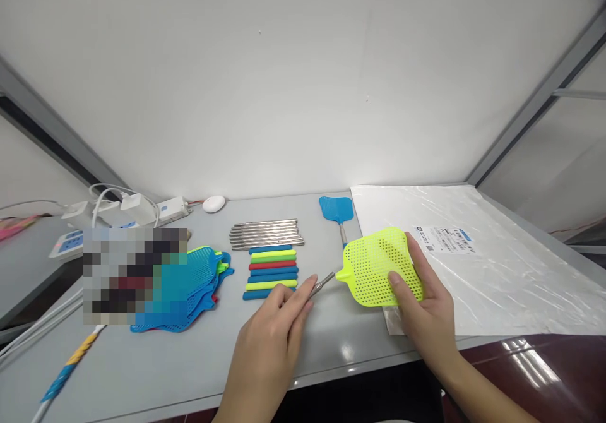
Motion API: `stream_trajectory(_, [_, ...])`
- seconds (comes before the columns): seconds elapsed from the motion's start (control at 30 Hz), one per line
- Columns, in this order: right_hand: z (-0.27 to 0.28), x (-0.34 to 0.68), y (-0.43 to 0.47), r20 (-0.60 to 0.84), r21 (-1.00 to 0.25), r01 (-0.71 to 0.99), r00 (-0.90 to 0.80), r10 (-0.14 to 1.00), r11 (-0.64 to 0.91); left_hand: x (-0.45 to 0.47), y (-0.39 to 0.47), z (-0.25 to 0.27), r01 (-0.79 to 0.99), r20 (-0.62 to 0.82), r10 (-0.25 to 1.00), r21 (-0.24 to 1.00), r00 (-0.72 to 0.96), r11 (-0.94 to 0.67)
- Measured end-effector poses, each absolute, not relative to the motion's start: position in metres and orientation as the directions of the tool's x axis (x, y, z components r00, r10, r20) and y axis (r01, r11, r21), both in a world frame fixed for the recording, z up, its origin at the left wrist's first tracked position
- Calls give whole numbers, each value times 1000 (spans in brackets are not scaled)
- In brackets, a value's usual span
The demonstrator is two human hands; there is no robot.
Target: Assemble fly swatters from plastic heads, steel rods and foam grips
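My left hand (269, 341) pinches a short metal rod (324, 282), its tip pointing right. Just past that tip is the narrow neck of a yellow-green fly swatter head (376, 265), full of small holes. Whether rod and neck touch, I cannot tell; a slight gap seems to show. My right hand (428, 312) grips the swatter head at its right edge, thumb on top. Behind it lies a blue fly swatter (336, 209) with a metal shaft. Left of my hands are several coloured handle tubes (272, 271) in a row, and several metal rods (265, 228) above them.
Stacked swatter heads (199, 284), mostly blue, lie at the left, partly behind a pixelated patch. Power strips with white plugs (137, 208) and a white round device (214, 204) stand at the back. A plastic-wrapped white package (511, 290) covers the table's right side.
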State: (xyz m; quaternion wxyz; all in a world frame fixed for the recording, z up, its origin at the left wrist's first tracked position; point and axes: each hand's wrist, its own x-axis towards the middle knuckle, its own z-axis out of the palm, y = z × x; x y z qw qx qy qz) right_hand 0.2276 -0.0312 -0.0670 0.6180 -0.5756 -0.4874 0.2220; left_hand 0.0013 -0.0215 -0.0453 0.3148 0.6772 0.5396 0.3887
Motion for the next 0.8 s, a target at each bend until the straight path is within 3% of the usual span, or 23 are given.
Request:
stream_trajectory(0.27, [-64, 227, -29, 319, -939, 269, 452, 833, 214, -5, -5, -48, 682, 420, 861, 542, 286, -491])
stream_trajectory(0.47, [-66, 227, -26, 338, -917, 345, 407, 848, 200, -14, 8, -50, 761, 401, 810, 323, 428, -562])
stream_trajectory(0.8, [-66, 216, -20, 318, -925, 312, 316, 894, 219, -20, 14, -54, 755, 422, 762, 230, 491, -614])
